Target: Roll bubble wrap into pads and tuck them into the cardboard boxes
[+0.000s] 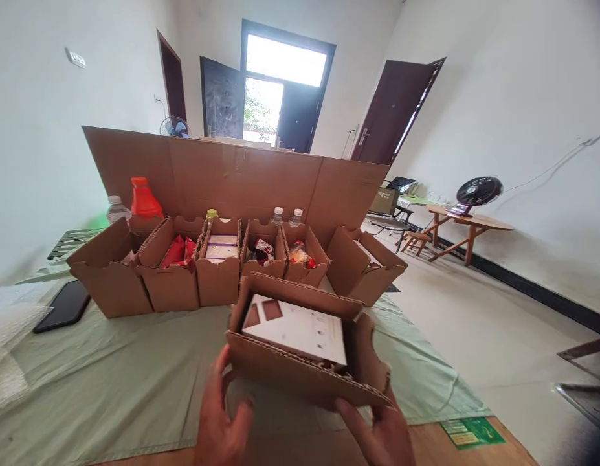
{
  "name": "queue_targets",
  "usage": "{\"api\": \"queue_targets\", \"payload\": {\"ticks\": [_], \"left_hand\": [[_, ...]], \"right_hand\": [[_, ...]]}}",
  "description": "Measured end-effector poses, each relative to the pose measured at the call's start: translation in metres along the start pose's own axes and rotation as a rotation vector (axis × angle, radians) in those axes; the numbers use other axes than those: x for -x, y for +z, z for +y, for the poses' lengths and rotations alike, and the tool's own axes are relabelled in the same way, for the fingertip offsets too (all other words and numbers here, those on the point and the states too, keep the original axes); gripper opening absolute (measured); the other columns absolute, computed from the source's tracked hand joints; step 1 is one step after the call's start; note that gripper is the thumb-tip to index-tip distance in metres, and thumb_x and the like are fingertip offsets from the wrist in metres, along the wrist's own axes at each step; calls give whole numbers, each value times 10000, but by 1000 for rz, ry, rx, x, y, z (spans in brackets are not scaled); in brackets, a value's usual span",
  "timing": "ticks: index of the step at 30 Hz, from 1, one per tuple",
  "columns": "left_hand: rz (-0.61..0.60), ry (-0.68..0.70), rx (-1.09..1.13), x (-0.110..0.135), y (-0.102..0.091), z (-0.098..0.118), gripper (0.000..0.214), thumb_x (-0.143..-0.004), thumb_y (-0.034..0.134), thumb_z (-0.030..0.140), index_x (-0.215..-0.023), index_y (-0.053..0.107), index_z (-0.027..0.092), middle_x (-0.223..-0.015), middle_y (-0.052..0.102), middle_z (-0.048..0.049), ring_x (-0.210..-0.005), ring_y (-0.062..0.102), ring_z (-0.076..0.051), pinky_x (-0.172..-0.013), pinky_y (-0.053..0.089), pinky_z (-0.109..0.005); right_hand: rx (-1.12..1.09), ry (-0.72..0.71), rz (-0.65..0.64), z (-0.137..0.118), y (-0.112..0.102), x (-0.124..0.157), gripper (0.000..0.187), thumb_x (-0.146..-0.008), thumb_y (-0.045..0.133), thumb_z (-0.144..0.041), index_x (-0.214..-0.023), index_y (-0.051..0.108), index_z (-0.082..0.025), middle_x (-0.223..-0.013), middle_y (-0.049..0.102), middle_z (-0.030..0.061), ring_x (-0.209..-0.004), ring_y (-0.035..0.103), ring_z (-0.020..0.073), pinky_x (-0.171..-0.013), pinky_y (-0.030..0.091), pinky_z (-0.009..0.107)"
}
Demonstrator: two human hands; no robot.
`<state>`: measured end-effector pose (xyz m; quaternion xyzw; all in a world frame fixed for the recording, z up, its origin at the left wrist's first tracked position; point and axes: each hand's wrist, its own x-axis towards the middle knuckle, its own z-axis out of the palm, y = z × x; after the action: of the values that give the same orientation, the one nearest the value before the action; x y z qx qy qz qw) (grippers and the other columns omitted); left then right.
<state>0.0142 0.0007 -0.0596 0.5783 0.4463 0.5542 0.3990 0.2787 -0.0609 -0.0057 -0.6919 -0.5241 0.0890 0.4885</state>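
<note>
Right fingers [352,415] clasping a cardboard box [285,378], left fingers [242,414] parted (at its corner), white carton [300,329] inside

Blurry Letters, Hard to Read

The folding chair [383,202] has pale letters on its back. They seem to end in "YO", with tiny marks below. The green patch [470,432] has yellow marks, and the white box [300,329] has little dark ones, all too fuzzy to read.

Open-top brn cardbd bin [290,377] is upright w/ wht/brn ctn [296,330] inside.
</note>
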Motion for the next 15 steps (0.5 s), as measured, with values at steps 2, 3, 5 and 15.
{"api": "queue_targets", "payload": {"ticks": [2,3,5,15], "left_hand": [[81,-16,-21,-14,-23,-2,697,-918,523,224,-1567,274,262,-1557,436,-153,-1327,579,-281,-1047,544,-427],[127,-26,-39,-23,-30,-1,703,-914,528,230,-1568,275,258,-1562,430,-154,-1346,563,-291,-1058,536,-443],[203,-37,-86,-37,-37,-1,726,-895,522,218,-1576,271,243,-1575,420,-155,-1404,505,-304,-1112,486,-490],[155,-34,-153,-33,-33,-9,878,-784,508,80,-1607,221,189,-1659,335,-136,-1527,330,-288,-1252,278,-545]], "right_hand": [[-137,-113,-79,-26,37,-20,644,-801,717,-532,-1342,590,-207,-1342,668,143,-1265,610,379,-1040,532,507],[-192,-137,-104,-36,54,-29,625,-826,700,-514,-1357,570,-209,-1333,670,141,-1236,629,359,-1026,541,493],[-249,-139,-157,-49,81,-42,550,-857,673,-491,-1319,575,-209,-1253,701,131,-1112,684,318,-947,579,453],[-236,19,-222,-22,119,-54,495,-816,660,-560,-1161,590,-211,-1103,738,121,-968,728,288,-857,591,419]]}}
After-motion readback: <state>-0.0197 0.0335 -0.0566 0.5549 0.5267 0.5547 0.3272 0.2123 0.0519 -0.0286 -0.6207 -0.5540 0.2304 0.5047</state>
